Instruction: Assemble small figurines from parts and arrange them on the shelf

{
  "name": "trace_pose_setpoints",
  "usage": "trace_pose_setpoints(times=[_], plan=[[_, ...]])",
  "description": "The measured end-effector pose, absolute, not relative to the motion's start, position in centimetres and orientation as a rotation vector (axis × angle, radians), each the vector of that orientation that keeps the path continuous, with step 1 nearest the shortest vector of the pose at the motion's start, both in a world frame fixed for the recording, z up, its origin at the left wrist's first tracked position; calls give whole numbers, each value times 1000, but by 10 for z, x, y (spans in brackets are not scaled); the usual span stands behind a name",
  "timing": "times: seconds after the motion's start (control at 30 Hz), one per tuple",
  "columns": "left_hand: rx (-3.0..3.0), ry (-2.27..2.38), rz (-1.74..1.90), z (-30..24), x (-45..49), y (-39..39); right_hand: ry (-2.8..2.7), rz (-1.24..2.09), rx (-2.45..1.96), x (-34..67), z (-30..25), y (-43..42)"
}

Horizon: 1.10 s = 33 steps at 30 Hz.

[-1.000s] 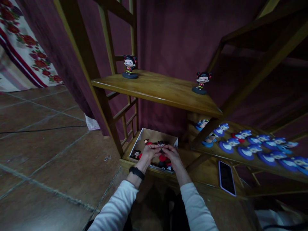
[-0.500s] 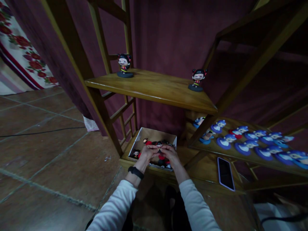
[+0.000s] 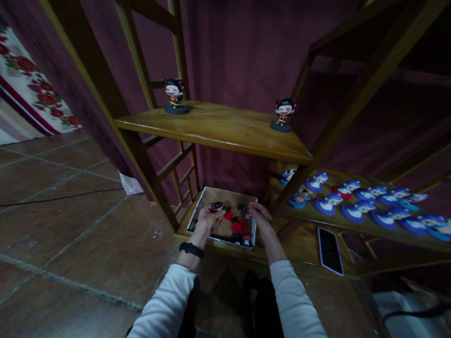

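My left hand [image 3: 207, 219] is closed on a small black-haired figurine [image 3: 219, 206], held tilted over the left part of a shallow cardboard box [image 3: 225, 193]. My right hand [image 3: 261, 217] hovers at the box's right edge with fingers partly bent and apart. Its fingertips are close to a small dark and pale piece [image 3: 245, 214], and I see nothing held in them. Inside the box lie several figurine pieces, among them red round parts [image 3: 236, 227]. My left palm hides part of the box's left side.
Two finished-looking figurines, left [image 3: 174, 96] and right [image 3: 283, 115], stand on the wooden shelf [image 3: 218, 124] above the box. Several blue-and-white figurines [image 3: 357, 211] fill a shelf at right. A phone [image 3: 330, 251] lies below them. Wooden posts [image 3: 141, 164] flank the box.
My hands have parted; they were together on a figurine over the box. The left hand has moved left with the figurine, the right hand right. The view has shifted slightly.
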<state>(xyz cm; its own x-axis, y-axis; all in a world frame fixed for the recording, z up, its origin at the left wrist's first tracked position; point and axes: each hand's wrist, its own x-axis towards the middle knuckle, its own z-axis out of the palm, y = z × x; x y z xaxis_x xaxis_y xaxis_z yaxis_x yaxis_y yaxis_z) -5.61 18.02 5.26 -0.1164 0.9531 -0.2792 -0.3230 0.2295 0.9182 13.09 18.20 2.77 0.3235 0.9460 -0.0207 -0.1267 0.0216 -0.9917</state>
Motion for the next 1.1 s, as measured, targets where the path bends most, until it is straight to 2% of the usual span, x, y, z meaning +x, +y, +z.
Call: trace_pose_setpoints(times=[0.43, 0.9, 1.1], plan=[[740, 1191, 1195, 44, -50, 182, -879, 968, -1322, 134, 36, 180], [831, 1049, 1094, 45, -31, 169, -990, 1375, -1206, 105, 38, 170], [838, 994, 1090, 45, -34, 170, -945, 1415, -1199, 101, 40, 168]])
